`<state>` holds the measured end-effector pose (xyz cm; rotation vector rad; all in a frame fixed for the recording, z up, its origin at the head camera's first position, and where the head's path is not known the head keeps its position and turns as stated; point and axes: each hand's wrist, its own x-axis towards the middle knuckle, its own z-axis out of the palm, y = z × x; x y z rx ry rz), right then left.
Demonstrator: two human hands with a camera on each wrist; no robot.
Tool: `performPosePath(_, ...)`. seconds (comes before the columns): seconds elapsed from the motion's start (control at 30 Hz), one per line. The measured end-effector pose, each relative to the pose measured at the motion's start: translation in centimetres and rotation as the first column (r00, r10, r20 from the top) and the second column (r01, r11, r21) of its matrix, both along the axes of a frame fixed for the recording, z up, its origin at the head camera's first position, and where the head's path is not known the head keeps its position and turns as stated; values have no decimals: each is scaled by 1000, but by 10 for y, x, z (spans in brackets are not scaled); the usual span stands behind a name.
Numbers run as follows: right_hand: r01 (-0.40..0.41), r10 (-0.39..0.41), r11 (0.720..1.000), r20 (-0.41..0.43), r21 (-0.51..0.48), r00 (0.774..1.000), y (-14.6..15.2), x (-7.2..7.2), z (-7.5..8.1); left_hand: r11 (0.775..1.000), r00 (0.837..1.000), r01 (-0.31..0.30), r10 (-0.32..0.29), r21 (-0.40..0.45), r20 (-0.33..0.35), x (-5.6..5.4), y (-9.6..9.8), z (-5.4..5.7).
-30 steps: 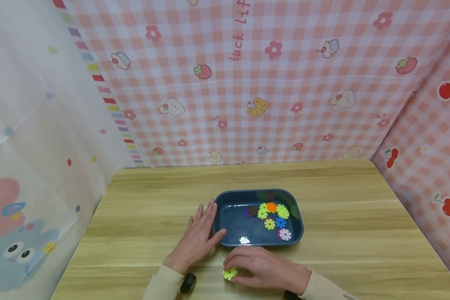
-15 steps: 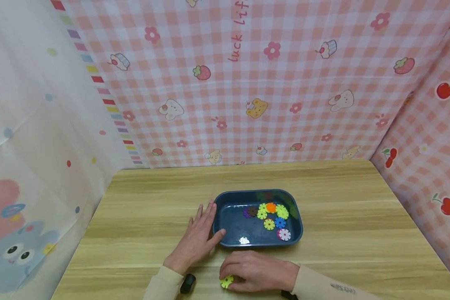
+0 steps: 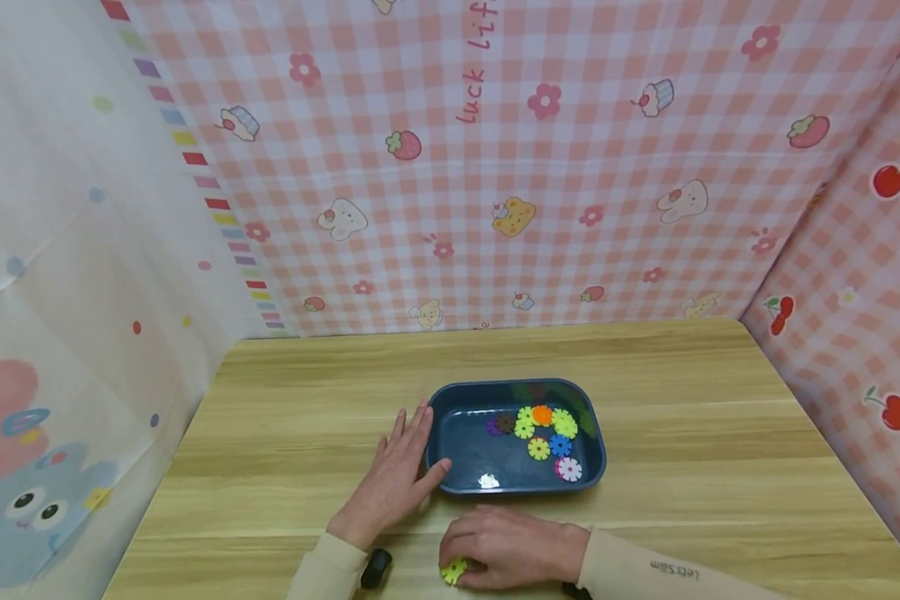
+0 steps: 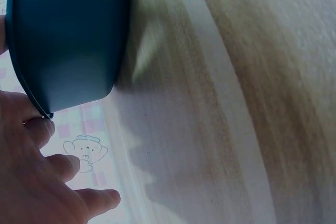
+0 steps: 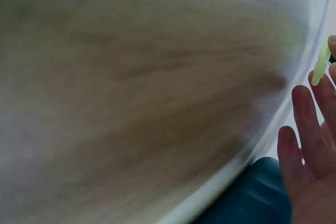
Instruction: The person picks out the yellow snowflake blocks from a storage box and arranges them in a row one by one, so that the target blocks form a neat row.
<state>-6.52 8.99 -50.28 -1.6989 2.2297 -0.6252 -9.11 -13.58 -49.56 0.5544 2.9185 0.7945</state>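
A dark blue tray (image 3: 468,457) with rounded corners stands on the table. My left hand (image 3: 393,485) rests at its left end with fingers spread and the thumb on the rim. From the left wrist view, fingertips touch the edge of the tray (image 4: 68,40). Between thumb and fingers, my right hand (image 3: 508,546) pinches a yellow-green notched plastic disc (image 3: 453,571), low in front of the tray. The right wrist view shows that disc (image 5: 321,65) edge-on at the fingertips. Part of it is hidden by the fingers in the head view.
Inside the tray's right half lie several notched discs: an orange disc (image 3: 542,415), a blue disc (image 3: 560,446), a white disc (image 3: 569,469), a brown disc (image 3: 505,423) and yellow-green ones. Checked cloth (image 3: 450,183) hangs behind the wooden table (image 3: 690,433).
My right hand has moved slightly toward the table's near edge and to the left, carrying the yellow-green disc. My left hand and the tray have stayed in place.
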Motion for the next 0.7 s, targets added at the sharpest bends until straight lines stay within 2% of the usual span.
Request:
performPosePath(0.53,29,-28,999,-2,20,1000,2,-2,-6,1000,1000,2,-2,-4,5,-1,0,-1)
performPosePath(0.7,17,-17,999,-1,-32,1000,8,1,2,1000,1000,-1,1,-7,14,-1,1,0)
